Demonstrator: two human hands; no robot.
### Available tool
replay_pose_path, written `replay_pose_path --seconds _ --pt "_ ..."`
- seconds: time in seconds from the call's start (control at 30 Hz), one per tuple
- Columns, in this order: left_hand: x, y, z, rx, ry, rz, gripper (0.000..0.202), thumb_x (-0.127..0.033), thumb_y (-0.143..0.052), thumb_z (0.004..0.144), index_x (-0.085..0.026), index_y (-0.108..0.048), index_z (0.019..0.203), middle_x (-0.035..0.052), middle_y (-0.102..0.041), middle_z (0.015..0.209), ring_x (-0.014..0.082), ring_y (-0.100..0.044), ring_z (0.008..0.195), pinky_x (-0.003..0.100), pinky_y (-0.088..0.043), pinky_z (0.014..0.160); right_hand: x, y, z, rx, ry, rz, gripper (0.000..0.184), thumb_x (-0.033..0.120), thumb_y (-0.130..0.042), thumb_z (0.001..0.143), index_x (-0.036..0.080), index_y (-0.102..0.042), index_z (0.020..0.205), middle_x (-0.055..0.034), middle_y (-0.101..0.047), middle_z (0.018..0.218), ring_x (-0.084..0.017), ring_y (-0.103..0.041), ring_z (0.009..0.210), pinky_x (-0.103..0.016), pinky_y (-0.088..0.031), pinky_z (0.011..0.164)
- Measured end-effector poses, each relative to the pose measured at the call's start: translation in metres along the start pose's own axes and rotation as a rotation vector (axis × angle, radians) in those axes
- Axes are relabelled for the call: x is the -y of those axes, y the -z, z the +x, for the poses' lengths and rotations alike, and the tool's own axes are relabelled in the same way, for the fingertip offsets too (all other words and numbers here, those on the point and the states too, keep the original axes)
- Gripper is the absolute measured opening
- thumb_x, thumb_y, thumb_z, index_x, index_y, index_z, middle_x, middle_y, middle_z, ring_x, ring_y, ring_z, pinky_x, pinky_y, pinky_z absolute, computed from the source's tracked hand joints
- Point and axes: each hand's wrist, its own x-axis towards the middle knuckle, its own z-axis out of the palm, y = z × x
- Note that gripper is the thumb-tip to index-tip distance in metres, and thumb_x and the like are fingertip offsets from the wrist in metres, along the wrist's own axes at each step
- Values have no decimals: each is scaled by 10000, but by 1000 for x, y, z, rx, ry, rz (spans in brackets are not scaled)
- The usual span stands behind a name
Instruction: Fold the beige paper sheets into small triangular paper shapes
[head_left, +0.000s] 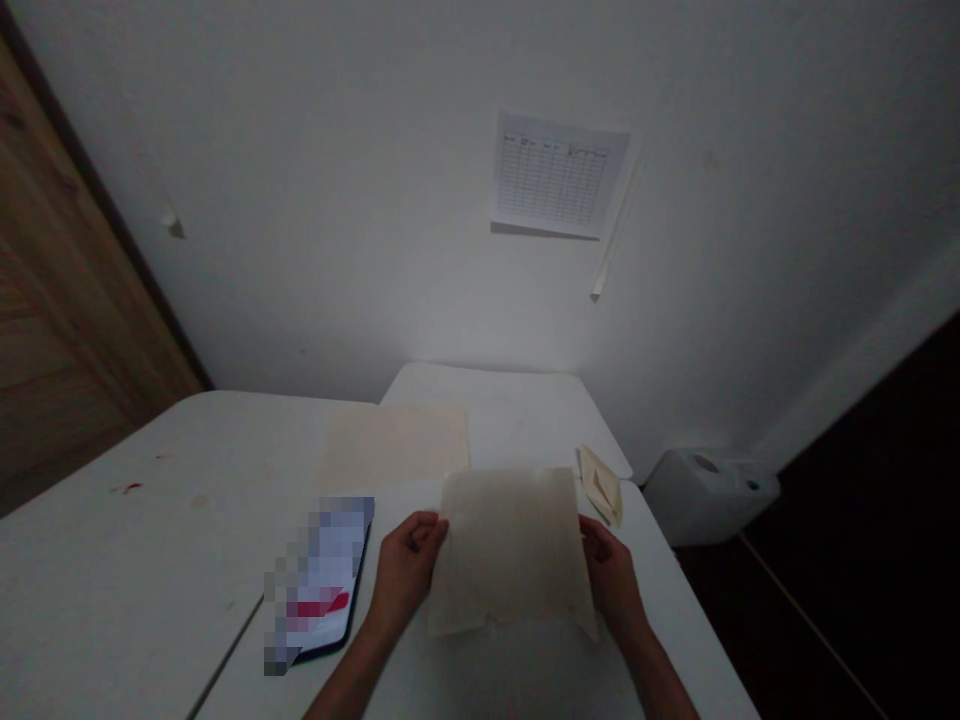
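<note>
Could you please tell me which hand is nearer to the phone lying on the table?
Left. The left hand is just to the phone's right, not touching it; the right hand is farther away, beyond the beige sheet that both hands hold.

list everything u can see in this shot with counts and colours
held sheet: 1, cream, between both hands above the table
flat sheet: 1, pale beige, on the table beyond the hands
folded piece: 1, cream, at the table's far right
phone: 1, dark edges, blurred screen, left of the left hand
table: 1, white, under these things
second tabletop: 1, white, against the wall
printed chart: 1, white, on the wall
container: 1, white, low at right
wooden door: 1, brown, far left
left hand: 1, gripping the held sheet's left edge
right hand: 1, gripping its right edge
</note>
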Motion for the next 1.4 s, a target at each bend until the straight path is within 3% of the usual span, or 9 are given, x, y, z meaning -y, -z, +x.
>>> replay_pose_path --seconds 0.4,0.63,0.77,0.9,1.03,1.13,1.23,1.3,1.4 --pt "5 -5 -3 53 84 -173 324 -476 -724 709 -182 -604 775 -12 -664 623 133 -576 505 209 -411 467 14 -30 14 383 -129 204 734 560 -714 733 241 -484 1352 -125 -665 1154 -284 -634 1051 -450 -475 914" --pt "4 -8 -3 62 80 -185 349 -492 -733 681 -179 -601 759 -11 -651 605 136 -568 493 216 -403 459 21 -40 13 403 -188 146 676 567 -708 730 212 -544 1282 -128 -688 1099 -293 -675 916 -444 -523 815" --pt "0 -7 -5 10 68 -156 361 -509 -709 691 -181 -586 777 -4 -660 621 154 -589 527 227 -416 476 21 -38 13 356 -195 183 687 652 -608 771 194 -552 1279 -138 -670 1147 -297 -649 994 -438 -502 854" --pt "-1 -2 -5 -139 0 54 337 -523 -622 754 -191 -571 780 -13 -635 587 162 -580 518 237 -410 484 19 -24 11 321 -159 285 726 729 -455 813 223 -515 1330 -139 -635 1217 -300 -590 1126 -442 -478 898" --pt "0 3 -6 -223 -122 422 268 -454 -510 846 -195 -578 852 -16 -613 579 184 -609 554 264 -428 541 15 -7 6 239 -82 169 639 611 -592 796 229 -543 1306 -119 -585 1295 -297 -529 1203 -428 -447 961" --pt "1 4 -9 -203 -169 741 265 -364 -475 878 -172 -560 1041 -5 -621 641 201 -626 594 284 -435 552 9 1 4 130 -89 -44 623 490 -707 712 201 -588 1251 -122 -623 1230 -322 -600 1083 -431 -534 828" --pt "2 0 -13 -220 -291 1051 279 -271 -465 893 -165 -546 1139 79 -648 892 241 -645 813 316 -480 615 3 2 2 51 -111 -144 618 405 -690 693 167 -578 1253 -132 -647 1167 -303 -657 908 -393 -583 632" --pt "5 -6 -15 -112 -477 1147 264 -191 -464 891 -182 -572 1132 117 -616 1091 256 -608 997 364 -509 762 2 2 0 40 -135 -176 613 378 -633 720 162 -545 1287 -128 -657 1142 -276 -672 828 -362 -579 555" --pt "11 -17 -19 272 -750 1127 338 -119 -466 885 -220 -569 1191 94 -552 1304 240 -532 1178 414 -448 976 6 2 -4 -4 -66 -282 577 355 -614 714 146 -577 1251 -119 -678 1107 -262 -676 850 -351 -582 642"
